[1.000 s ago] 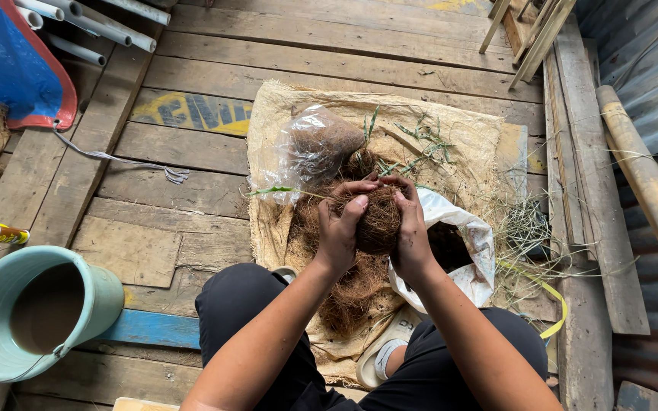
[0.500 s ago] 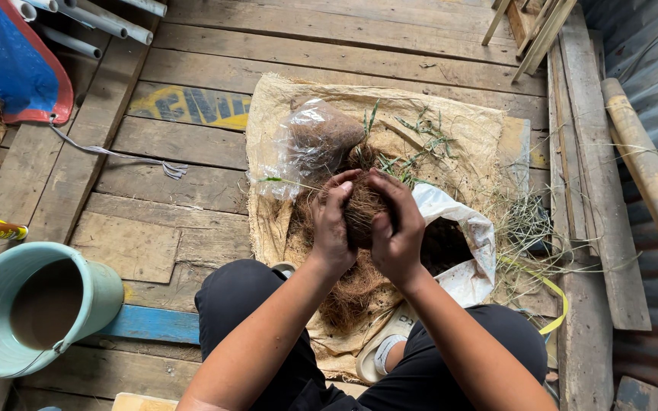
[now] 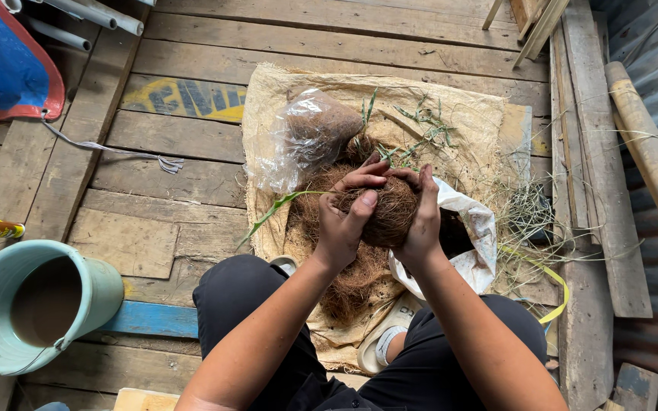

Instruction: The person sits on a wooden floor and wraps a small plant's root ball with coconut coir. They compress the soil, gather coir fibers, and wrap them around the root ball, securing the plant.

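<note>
Both hands, left and right, close around a ball of coconut fibre (cupped from opposite sides, apparently to compact it), held above the burlap sack beside a white bag.

Fibre ball partly hidden by hands; bucket cut by edge.

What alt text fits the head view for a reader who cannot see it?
Both hands, left hand and right hand, cup a brown fibre ball over a burlap sack on a plank floor. A clear bag lies on the sack; a green bucket stands at left.
</note>
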